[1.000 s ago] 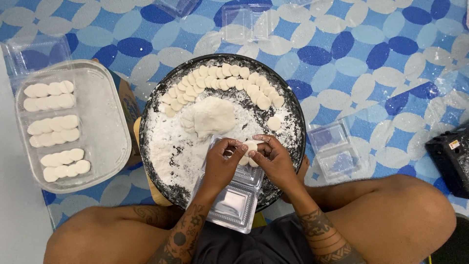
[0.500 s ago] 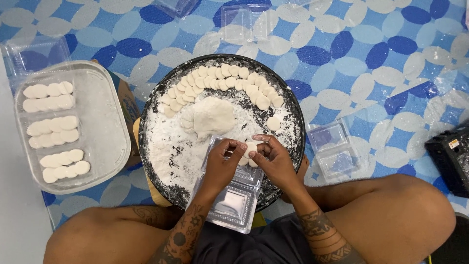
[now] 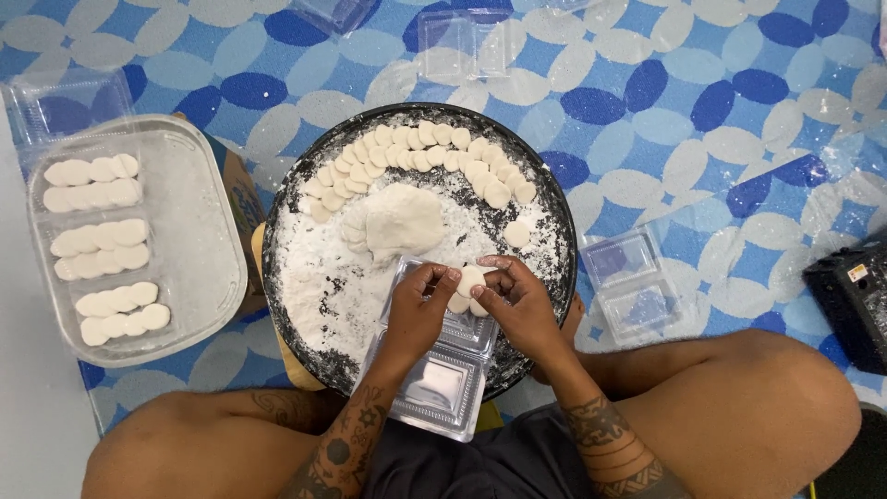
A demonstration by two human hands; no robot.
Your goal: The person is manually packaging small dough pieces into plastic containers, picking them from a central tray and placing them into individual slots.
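Both hands pinch small white dough discs [image 3: 469, 285] over the clear hinged clamshell box [image 3: 442, 360]: left hand [image 3: 418, 310] and right hand [image 3: 520, 305] fingertips closed on them; lay discs overlapping (flour makes them slippery); box overhangs the black floured pan [image 3: 296, 231] near rim; open room lies right of the pan.
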